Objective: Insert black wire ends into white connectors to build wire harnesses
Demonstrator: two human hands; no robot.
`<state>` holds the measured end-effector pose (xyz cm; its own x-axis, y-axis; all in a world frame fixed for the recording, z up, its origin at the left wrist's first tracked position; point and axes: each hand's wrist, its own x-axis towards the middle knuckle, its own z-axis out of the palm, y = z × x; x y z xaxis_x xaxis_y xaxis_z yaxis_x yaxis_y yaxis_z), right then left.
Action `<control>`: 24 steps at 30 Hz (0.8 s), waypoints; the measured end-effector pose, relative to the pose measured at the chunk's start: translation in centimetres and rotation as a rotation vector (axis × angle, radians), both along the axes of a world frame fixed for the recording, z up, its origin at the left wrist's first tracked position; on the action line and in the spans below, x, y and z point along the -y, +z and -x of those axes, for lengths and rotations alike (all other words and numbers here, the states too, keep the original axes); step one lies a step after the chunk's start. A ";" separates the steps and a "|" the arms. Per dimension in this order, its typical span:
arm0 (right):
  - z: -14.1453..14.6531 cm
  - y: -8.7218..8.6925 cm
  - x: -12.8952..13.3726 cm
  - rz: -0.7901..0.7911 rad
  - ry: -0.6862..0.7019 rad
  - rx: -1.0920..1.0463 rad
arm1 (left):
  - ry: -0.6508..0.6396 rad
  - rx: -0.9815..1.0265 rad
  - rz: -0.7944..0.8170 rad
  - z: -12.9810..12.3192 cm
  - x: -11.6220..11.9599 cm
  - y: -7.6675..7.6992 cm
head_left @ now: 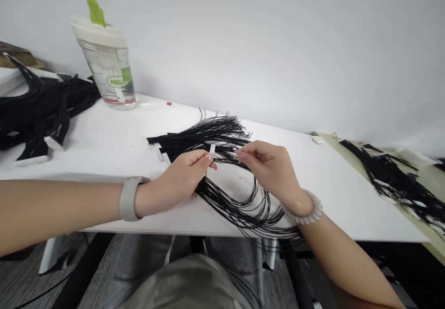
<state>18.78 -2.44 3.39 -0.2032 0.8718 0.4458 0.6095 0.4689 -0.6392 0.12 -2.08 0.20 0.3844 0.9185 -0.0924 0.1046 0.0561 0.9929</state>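
Note:
My left hand [181, 174] is closed on a white connector [212, 149], whose end stands up between thumb and forefinger. Thin black wires [229, 207] come out below that hand and loop right, past the table's front edge. Just to the right, my right hand [269, 165] is pinched shut, its fingertips a short way from the connector. What sits between those fingertips is too small to make out. Behind both hands lies a bundle of black wires [208, 133] with loose ends fanned to the right and white connectors at its left.
A clear cup [109, 68] with a white lid and green spout stands back left. Beside it lies a heap of black cables [48, 105] with white connectors. More black wires [392, 170] lie on a yellowish surface at right. A small red ring [168, 104] is near the wall.

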 end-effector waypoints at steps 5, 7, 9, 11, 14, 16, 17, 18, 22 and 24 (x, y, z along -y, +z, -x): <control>0.1 -0.6 -0.4 -0.123 0.011 0.181 | -0.016 -0.010 -0.022 -0.1 0.1 0.2; 0.2 -0.6 -0.4 -0.148 0.019 0.189 | -0.021 -0.025 -0.022 -0.1 0.1 0.3; 0.4 -0.7 -0.4 -0.176 0.027 0.193 | -0.023 -0.044 -0.030 -0.1 0.1 0.3; 0.6 -0.8 -0.4 -0.206 0.040 0.193 | -0.032 -0.053 -0.033 -0.2 0.2 0.4; 0.9 -1.0 -0.5 -0.260 0.055 0.173 | -0.063 -0.059 -0.020 -0.2 0.3 0.5; 0.8 -1.1 -0.5 -0.296 0.066 0.166 | -0.077 -0.074 -0.024 -0.3 0.3 0.5; 0.7 -1.0 -0.5 -0.306 0.074 0.172 | -0.081 -0.088 -0.037 -0.3 0.3 0.5; 0.6 -1.0 -0.5 -0.316 0.084 0.185 | -0.087 -0.105 -0.053 -0.3 0.3 0.5; 0.3 -1.0 -0.5 -0.339 0.124 0.261 | -0.111 -0.146 -0.124 -0.2 0.2 0.4; 0.2 -1.1 -0.5 -0.358 0.115 0.297 | -0.119 -0.155 -0.149 -0.2 0.1 0.4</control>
